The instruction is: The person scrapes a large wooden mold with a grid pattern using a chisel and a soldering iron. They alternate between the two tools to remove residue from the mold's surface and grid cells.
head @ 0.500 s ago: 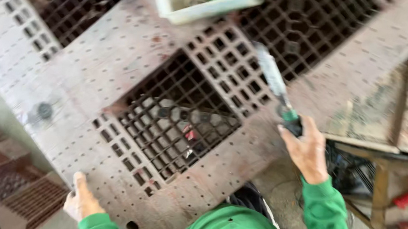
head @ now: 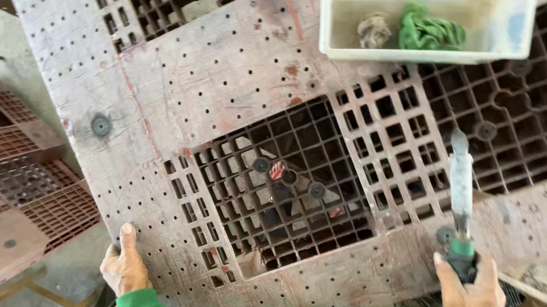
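Right hand: my right hand [head: 468, 298] is closed around the dark, green-banded handle of a scraper tool [head: 460, 186], whose flat metal blade points up and away from me.
Left hand: my left hand [head: 124, 265] grips the near edge of the pallet [head: 228, 60], thumb on top, fingers curled under out of sight.
Count: I see two hands, one tool, one big reddish-brown plastic pallet in front of me, one white tray [head: 421, 55], and more pallets [head: 7, 192] piled at my left.
Tool position: the blade rises straight from my right hand and its tip lies over the open lattice section right of the central grid [head: 284, 186]; I cannot tell whether it touches the plastic.
Pallet: it lies tilted across my view, with perforated solid panels and square grid openings, the central one between my two hands.
Around: the white tray sits on the pallet's far edge, well apart from the tool, holding one green cloth [head: 431, 31] and one greyish wad [head: 373, 30].
Below right: a wooden bench edge [head: 534, 281] just beside my right hand.
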